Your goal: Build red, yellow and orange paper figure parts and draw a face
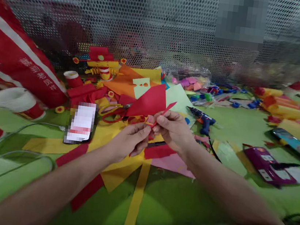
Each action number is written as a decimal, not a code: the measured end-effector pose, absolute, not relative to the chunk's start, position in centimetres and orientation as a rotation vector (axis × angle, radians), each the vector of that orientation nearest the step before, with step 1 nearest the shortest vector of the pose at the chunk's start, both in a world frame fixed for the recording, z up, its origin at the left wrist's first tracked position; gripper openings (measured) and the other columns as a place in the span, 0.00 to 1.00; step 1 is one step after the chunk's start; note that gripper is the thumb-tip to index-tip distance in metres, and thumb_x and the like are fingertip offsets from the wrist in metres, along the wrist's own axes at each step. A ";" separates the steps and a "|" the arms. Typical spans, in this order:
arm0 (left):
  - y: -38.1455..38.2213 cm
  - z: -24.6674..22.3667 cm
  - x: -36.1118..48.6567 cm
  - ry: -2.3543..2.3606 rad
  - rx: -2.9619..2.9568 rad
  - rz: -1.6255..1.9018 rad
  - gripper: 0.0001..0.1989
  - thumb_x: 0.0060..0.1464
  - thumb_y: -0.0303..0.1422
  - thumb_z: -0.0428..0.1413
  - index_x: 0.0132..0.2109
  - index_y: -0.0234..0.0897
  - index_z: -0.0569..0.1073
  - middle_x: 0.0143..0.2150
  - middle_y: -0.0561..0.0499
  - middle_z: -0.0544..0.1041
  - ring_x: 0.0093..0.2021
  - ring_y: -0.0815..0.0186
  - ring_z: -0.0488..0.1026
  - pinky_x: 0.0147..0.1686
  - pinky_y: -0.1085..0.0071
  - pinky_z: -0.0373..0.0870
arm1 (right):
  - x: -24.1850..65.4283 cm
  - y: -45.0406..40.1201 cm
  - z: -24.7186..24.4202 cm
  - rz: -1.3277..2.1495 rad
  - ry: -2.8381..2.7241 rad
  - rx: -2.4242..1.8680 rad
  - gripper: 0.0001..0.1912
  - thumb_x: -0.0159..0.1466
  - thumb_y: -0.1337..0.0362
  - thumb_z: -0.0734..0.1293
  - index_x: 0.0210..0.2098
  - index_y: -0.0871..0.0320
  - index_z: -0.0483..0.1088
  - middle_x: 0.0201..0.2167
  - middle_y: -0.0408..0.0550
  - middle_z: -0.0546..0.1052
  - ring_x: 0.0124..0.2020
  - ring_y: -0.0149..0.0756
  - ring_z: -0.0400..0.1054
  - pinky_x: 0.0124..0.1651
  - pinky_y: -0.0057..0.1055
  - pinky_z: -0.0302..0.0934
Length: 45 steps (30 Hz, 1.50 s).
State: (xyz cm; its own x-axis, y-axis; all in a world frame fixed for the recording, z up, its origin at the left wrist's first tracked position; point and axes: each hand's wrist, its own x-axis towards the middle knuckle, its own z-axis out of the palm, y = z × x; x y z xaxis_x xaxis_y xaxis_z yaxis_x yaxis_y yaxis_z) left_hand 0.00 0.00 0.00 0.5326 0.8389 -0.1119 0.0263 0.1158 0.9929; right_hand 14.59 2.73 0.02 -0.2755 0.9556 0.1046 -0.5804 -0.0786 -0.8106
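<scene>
Both hands meeting over the paper pile on the green table (198, 204). Right hand (171, 126): thumb and fingers pinching a narrow red paper strip (168, 108), free end pointing up and away. Left hand (135, 136): fingers curled, thumb and fingertips closing on the strip's lower end, right beside the right fingertips. Yellow-and-red-handled scissors (111, 112) lying just left of the hands, blades toward a red paper sheet (151, 101). Dark blue glue gun (203, 119) lying right of the hands. Phone with lit screen (81, 123) lying left.

Glue gun (206, 122), dark blue.
</scene>
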 end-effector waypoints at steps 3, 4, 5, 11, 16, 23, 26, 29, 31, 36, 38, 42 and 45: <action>-0.6 0.5 0.5 1.032 1.522 0.849 0.13 0.55 0.41 0.49 0.28 0.37 0.61 0.18 0.59 0.63 0.16 0.76 0.59 0.15 0.79 0.54 | 14.5 2.5 -0.1 1.600 -0.934 -0.609 0.10 0.41 0.64 0.77 0.17 0.57 0.72 0.14 0.39 0.74 0.15 0.23 0.67 0.19 0.17 0.64; -0.7 0.6 0.6 1.060 1.540 0.878 0.13 0.55 0.41 0.50 0.28 0.37 0.62 0.18 0.58 0.63 0.17 0.76 0.59 0.16 0.80 0.54 | 14.5 2.5 -0.1 1.594 -0.938 -0.620 0.10 0.41 0.64 0.77 0.17 0.58 0.72 0.14 0.39 0.74 0.15 0.23 0.67 0.19 0.17 0.64; -0.8 0.6 0.6 1.079 1.542 0.901 0.13 0.55 0.40 0.50 0.27 0.36 0.63 0.17 0.59 0.62 0.17 0.76 0.58 0.15 0.80 0.54 | 14.5 2.4 -0.1 1.591 -0.942 -0.632 0.10 0.42 0.64 0.77 0.16 0.58 0.72 0.14 0.39 0.74 0.15 0.23 0.67 0.19 0.17 0.63; -0.4 0.1 0.3 0.728 1.070 0.804 0.13 0.53 0.41 0.53 0.28 0.37 0.65 0.13 0.62 0.58 0.12 0.79 0.46 0.12 0.81 0.43 | 14.7 2.5 0.1 1.651 -0.966 -0.616 0.10 0.42 0.62 0.77 0.17 0.57 0.72 0.15 0.39 0.74 0.15 0.23 0.66 0.19 0.18 0.63; -0.1 0.0 -0.2 0.503 0.872 0.617 0.12 0.53 0.40 0.54 0.28 0.37 0.66 0.12 0.63 0.57 0.09 0.80 0.43 0.10 0.82 0.44 | 14.8 2.4 0.4 1.723 -0.906 -0.609 0.11 0.39 0.63 0.77 0.17 0.58 0.72 0.17 0.38 0.75 0.15 0.23 0.66 0.18 0.19 0.63; -0.3 0.5 0.4 0.932 1.209 0.842 0.09 0.53 0.37 0.53 0.30 0.37 0.66 0.19 0.57 0.72 0.14 0.76 0.63 0.15 0.80 0.57 | 14.6 2.6 0.0 1.610 -0.911 -0.677 0.12 0.39 0.64 0.77 0.17 0.58 0.70 0.16 0.38 0.74 0.14 0.21 0.62 0.17 0.19 0.59; -0.2 0.9 0.4 1.091 1.399 0.847 0.06 0.52 0.31 0.54 0.29 0.35 0.70 0.22 0.56 0.74 0.22 0.74 0.70 0.25 0.78 0.65 | 14.5 2.6 -0.2 1.594 -0.914 -0.709 0.13 0.38 0.63 0.78 0.17 0.58 0.70 0.13 0.37 0.71 0.13 0.21 0.61 0.16 0.19 0.57; 0.0 1.1 0.2 1.142 1.451 0.773 0.03 0.50 0.28 0.54 0.30 0.35 0.73 0.23 0.55 0.75 0.24 0.72 0.71 0.27 0.77 0.67 | 14.3 2.7 -0.3 1.607 -0.900 -0.760 0.14 0.37 0.62 0.78 0.16 0.59 0.69 0.12 0.37 0.70 0.13 0.21 0.60 0.16 0.20 0.56; 0.2 0.9 0.0 1.134 1.428 0.730 0.02 0.49 0.27 0.55 0.31 0.35 0.73 0.24 0.55 0.75 0.24 0.71 0.72 0.26 0.76 0.67 | 14.3 2.8 -0.4 1.624 -0.908 -0.797 0.15 0.36 0.61 0.78 0.17 0.59 0.69 0.12 0.37 0.69 0.13 0.22 0.60 0.16 0.20 0.56; 0.7 0.5 -0.1 1.070 1.324 0.702 0.02 0.49 0.26 0.55 0.29 0.34 0.72 0.24 0.54 0.75 0.23 0.71 0.72 0.24 0.76 0.67 | 14.7 3.3 -0.8 1.652 -0.969 -0.844 0.16 0.38 0.57 0.77 0.19 0.60 0.70 0.13 0.38 0.69 0.14 0.23 0.60 0.18 0.22 0.56; 0.7 0.4 -0.1 1.058 1.285 0.708 0.03 0.49 0.26 0.55 0.29 0.33 0.72 0.23 0.53 0.75 0.22 0.72 0.71 0.23 0.77 0.67 | 14.9 3.6 -0.9 1.664 -0.982 -0.854 0.17 0.41 0.55 0.76 0.21 0.60 0.70 0.14 0.38 0.68 0.16 0.23 0.61 0.18 0.22 0.57; 0.7 0.3 -0.2 1.068 1.241 0.727 0.03 0.48 0.26 0.55 0.28 0.32 0.72 0.22 0.54 0.75 0.20 0.73 0.70 0.22 0.78 0.66 | 15.1 3.8 -0.8 1.688 -0.963 -0.822 0.18 0.42 0.53 0.75 0.22 0.59 0.69 0.17 0.38 0.69 0.17 0.24 0.63 0.18 0.23 0.57; 0.8 0.3 -0.1 1.081 1.252 0.763 0.03 0.48 0.26 0.56 0.27 0.33 0.71 0.21 0.54 0.74 0.20 0.73 0.71 0.21 0.78 0.66 | 15.1 3.7 -0.7 1.686 -0.968 -0.803 0.17 0.44 0.54 0.75 0.23 0.59 0.69 0.17 0.37 0.69 0.17 0.24 0.63 0.18 0.23 0.57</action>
